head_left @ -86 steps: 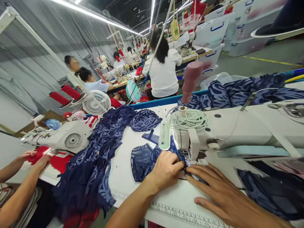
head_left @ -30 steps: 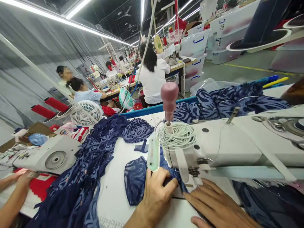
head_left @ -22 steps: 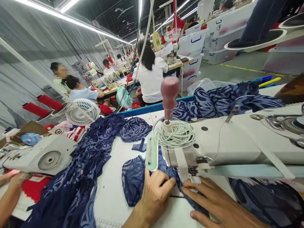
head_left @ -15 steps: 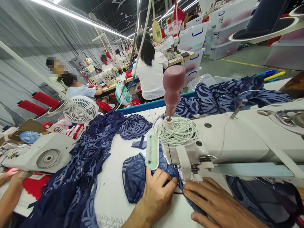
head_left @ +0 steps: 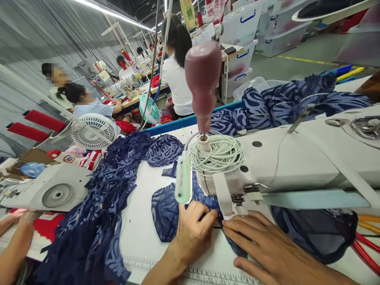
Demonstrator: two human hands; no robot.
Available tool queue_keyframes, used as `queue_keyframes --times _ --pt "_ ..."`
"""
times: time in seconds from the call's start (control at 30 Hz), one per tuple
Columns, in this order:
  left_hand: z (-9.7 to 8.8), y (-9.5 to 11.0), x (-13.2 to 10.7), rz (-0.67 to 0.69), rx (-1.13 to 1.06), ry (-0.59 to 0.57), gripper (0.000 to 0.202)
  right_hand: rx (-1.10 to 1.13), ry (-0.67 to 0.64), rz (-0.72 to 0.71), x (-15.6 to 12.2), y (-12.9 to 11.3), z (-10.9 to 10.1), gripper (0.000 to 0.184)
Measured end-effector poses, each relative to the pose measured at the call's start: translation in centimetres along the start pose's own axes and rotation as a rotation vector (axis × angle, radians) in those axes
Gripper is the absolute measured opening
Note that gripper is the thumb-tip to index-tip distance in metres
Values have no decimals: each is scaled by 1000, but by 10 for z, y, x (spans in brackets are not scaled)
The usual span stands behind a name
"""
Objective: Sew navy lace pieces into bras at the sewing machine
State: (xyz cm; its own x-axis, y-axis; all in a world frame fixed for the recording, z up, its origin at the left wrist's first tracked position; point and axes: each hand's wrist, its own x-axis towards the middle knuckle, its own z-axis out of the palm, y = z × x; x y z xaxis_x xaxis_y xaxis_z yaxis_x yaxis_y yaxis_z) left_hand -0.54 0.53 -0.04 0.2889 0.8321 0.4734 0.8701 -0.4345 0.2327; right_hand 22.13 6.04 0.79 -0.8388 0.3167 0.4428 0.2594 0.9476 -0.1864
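Note:
My left hand (head_left: 194, 225) is closed, its thumb and forefinger pinching navy patterned fabric (head_left: 204, 196) just left of the sewing machine's needle area. Flat on the same work lies my right hand (head_left: 264, 245), fingers stretched out and pressing the cloth to the right of the needle. The sewing machine (head_left: 276, 166) reaches in from the right, and its head hides the needle. A cup-shaped navy piece (head_left: 164, 215) rests beside my left hand. A darker sheer navy piece (head_left: 314, 233) lies past my right hand, beneath the machine arm.
A wooden-looking knobbed handle (head_left: 203, 79) stands on the machine head beside coiled pale cord (head_left: 218, 154). Navy fabric heaps (head_left: 113, 190) run down the left; tied bundles (head_left: 267, 107) lie behind. At far left, a co-worker's hands (head_left: 20, 225) are at another machine (head_left: 53, 188).
The view has shifted slightly, so the machine head and both hands appear a little further left. My hands keep nearly the same hold on the fabric.

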Motion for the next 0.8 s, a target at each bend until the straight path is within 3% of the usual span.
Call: queue_keyframes --times 0.1,0.4,0.53,0.8 --pt "-1 1 -1 -15 -1 -13 28 52 -10 10 1 -2 -2 46" --pt "1 2 -3 -33 55 -79 31 133 129 83 7 -8 -2 23" --pt "1 2 -1 -42 69 -87 29 141 120 82 9 -7 -6 22" --pt "0 10 1 91 152 -71 31 118 149 83 7 -8 -2 24"
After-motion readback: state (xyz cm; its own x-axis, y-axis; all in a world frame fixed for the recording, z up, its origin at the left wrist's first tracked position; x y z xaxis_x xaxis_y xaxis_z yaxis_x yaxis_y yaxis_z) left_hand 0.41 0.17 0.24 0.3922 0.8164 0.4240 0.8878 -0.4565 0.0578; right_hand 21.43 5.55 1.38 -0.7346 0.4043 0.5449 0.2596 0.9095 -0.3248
